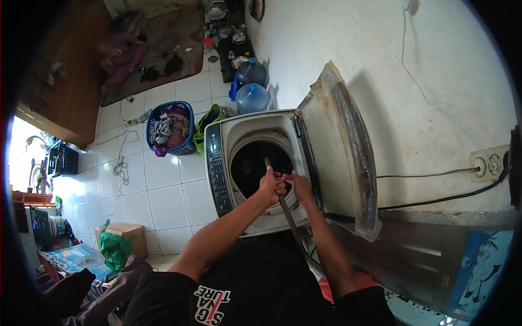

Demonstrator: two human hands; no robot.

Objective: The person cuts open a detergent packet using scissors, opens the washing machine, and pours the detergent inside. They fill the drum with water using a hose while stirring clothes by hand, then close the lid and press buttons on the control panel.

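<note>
A top-load washing machine (219,211) stands in front of me with its lid (342,157) raised toward the wall. Over the dark drum (251,165), my left hand (270,186) is wrapped around a long brownish hose-like piece (290,217). One end of that piece sticks up past my fist, and the rest runs down toward my body. Close beside it, my right hand (299,186) has its fingers bent and pressed together near my left fingers. Whatever it may hold is too small to make out. The drum's contents are too dark to tell.
A blue laundry basket (187,142) full of clothes sits left of the machine. Large water bottles (253,99) stand beyond it. Cables (429,173) run behind the lid to a wall socket (485,164). A person (124,57) is on the rug (182,32). A cardboard box (138,239) lies lower left.
</note>
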